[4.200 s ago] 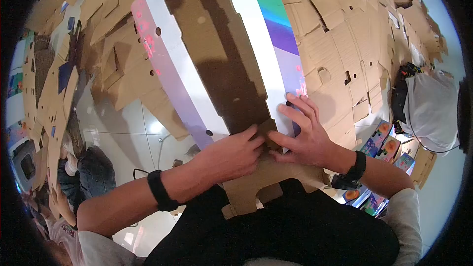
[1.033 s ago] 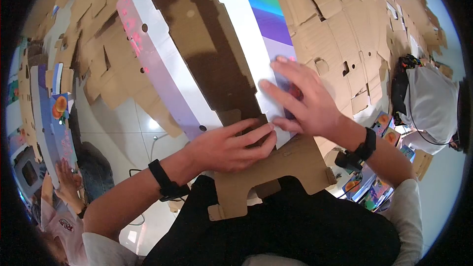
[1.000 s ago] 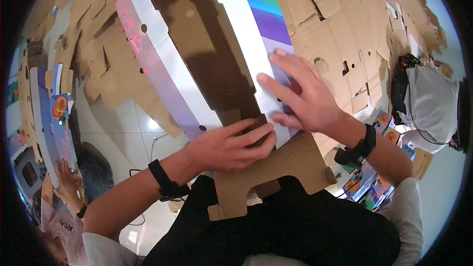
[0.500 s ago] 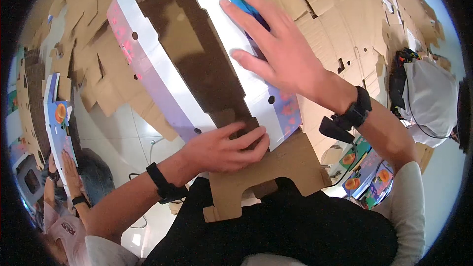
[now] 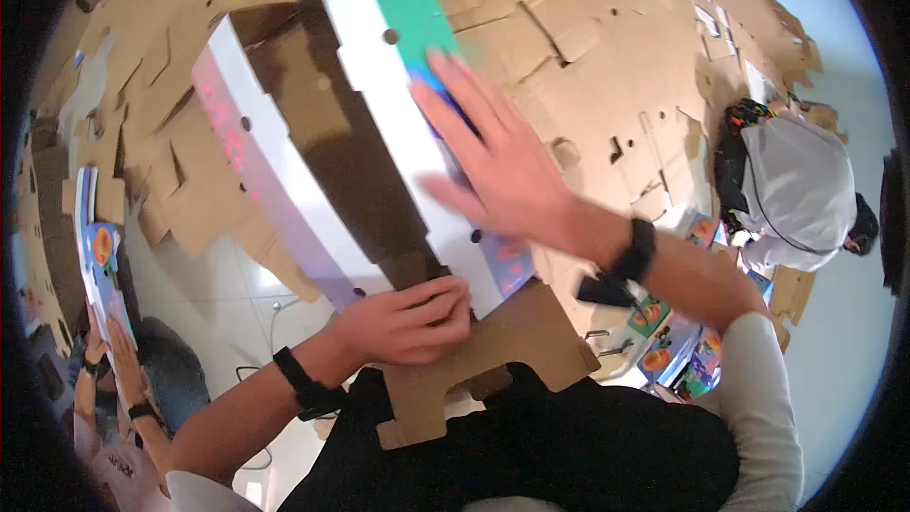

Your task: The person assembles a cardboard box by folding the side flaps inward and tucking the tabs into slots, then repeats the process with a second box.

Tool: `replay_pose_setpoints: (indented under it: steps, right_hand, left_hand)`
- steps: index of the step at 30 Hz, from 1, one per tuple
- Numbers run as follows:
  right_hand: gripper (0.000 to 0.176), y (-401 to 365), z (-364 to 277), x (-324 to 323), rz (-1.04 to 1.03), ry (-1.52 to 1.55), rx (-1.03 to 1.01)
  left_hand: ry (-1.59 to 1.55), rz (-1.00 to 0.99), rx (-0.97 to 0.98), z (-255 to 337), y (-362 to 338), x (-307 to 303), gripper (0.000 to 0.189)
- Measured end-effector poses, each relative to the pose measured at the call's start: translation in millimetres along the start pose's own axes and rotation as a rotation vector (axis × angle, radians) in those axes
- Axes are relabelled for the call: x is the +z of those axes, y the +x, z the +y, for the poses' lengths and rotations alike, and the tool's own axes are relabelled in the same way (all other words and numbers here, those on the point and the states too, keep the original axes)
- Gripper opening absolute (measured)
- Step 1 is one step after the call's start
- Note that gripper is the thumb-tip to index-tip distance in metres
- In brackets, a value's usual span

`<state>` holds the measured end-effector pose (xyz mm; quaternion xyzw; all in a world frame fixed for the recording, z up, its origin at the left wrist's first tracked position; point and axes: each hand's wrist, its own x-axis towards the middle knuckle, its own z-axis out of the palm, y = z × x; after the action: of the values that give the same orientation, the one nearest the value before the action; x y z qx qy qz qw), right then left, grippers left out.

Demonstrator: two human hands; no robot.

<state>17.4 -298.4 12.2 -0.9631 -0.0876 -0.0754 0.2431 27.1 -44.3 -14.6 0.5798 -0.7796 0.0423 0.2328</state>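
A long cardboard box (image 5: pixel 379 95) lies before me, its brown inside showing between two white top strips. Its outer sides are printed, purple and pink on the left, green and blue on the right. Across the right side, my right hand (image 5: pixel 507 166) rests with fingers extended and slightly blurred. My left hand (image 5: pixel 412 324) has its fingers bent together over the box's near end; the thumb is hidden. From that end, a brown flap (image 5: pixel 545 327) with a cutout reaches toward my lap.
Flattened cardboard (image 5: pixel 616 57) spreads beyond the box. At left, another person's hands (image 5: pixel 123 356) touch a printed carton (image 5: pixel 101 256). A person in a white top (image 5: pixel 801 180) is at right. Printed cartons (image 5: pixel 678 346) lie below my right forearm.
The box and both hands appear lower and further left in view. My left fingers, spread over the opening before, are now drawn together at the near end. My right hand stays on the right side.
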Motion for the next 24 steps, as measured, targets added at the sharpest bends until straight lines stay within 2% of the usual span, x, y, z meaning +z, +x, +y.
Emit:
replay_pose_setpoints:
  steps: [1,4,7,9,11,14,17,19,21,24]
  right_hand:
    - [0.074,25,8,4,0.1,0.011,0.014]
    - [0.075,65,9,18,0.182,-0.109,0.048]
    - [0.078,7,-19,27,0.019,-0.038,-0.006]
    - [0.079,-58,-40,18,-0.352,-0.098,-0.128]
    - [0.08,-118,-35,15,-0.422,-0.038,-0.185]
    - [0.08,-99,-27,-7,-0.452,0.019,-0.26]
    - [0.078,-43,-14,12,-0.365,0.079,-0.322]
    - [0.074,6,-6,19,-0.198,-0.001,-0.365]
    - [0.075,43,5,30,-0.122,-0.055,-0.373]
    - [0.075,87,16,37,0.059,-0.169,-0.269]
  left_hand:
    - [-0.012,0.007,-0.027,-1,3,0,0.026]
    - [0.003,-0.005,-0.14,11,-4,-8,0.025]
    - [0.062,-0.067,-0.106,22,-27,-3,0.031]
    - [0.093,-0.183,-0.06,26,-45,0,0.037]
    - [0.085,-0.22,-0.069,34,-52,1,0.042]
    - [0.09,-0.203,-0.141,42,-53,0,0.047]
    - [0.134,-0.249,-0.162,38,-44,3,0.053]
    - [0.099,-0.353,-0.19,36,-35,0,0.056]
    - [0.111,-0.353,-0.189,34,-32,-4,0.059]
    - [0.086,-0.383,-0.218,23,-28,-20,0.061]
